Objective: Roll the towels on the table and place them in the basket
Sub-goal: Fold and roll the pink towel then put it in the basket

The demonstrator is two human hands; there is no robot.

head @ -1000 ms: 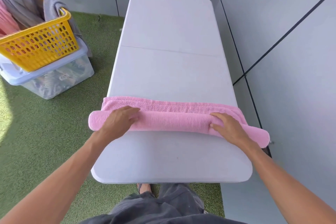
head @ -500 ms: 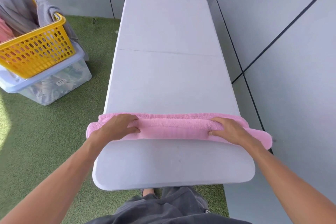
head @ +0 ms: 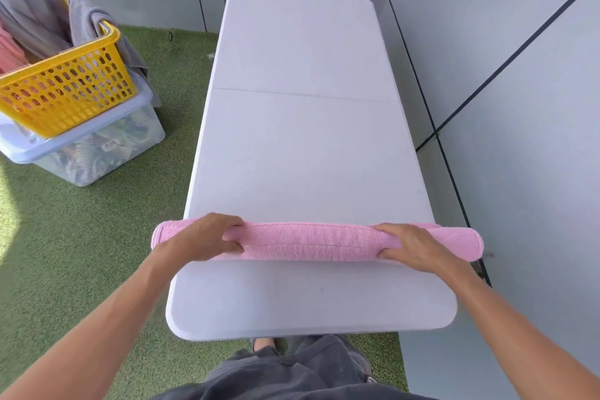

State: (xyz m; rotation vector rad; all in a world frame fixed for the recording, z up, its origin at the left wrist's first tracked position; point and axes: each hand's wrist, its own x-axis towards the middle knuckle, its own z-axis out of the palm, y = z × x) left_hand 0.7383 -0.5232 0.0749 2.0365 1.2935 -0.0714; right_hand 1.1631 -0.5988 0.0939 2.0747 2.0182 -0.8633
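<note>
A pink towel (head: 308, 241) lies rolled into a long tube across the near part of the white table (head: 302, 146), its ends reaching past both table edges. My left hand (head: 203, 237) grips the roll near its left end, fingers curled over the top and thumb under. My right hand (head: 412, 245) grips it near the right end the same way. The yellow basket (head: 69, 88) stands off the table at the far left, holding grey and pink cloth.
The basket sits on a clear plastic storage box (head: 97, 146) on green artificial grass (head: 81, 237). Grey wall panels run close along the table's right side and behind it. My legs in dark shorts are at the table's near edge.
The flat strip of towel beyond the roll has been rolled up. My hands went from pressing flat on the roll to curling around it.
</note>
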